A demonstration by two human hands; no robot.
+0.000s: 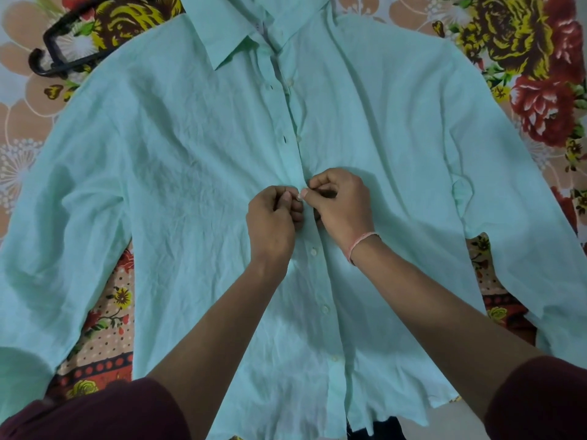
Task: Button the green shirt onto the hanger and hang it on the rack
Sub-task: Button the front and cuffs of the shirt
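Floral bedsheet (540, 106) carries the green shirt (190, 185) flat, long axis running away, collar far, hem near; left hand (273, 223) and right hand (343, 208) meet, pinching its mid-front placket. Black hanger (35, 63) lies at the far-left shoulder.

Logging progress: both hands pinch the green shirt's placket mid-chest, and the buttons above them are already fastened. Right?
No. In the head view the left hand and right hand do pinch the placket of the green shirt mid-chest, but the buttons above them are unfastened, lying beside empty buttonholes.
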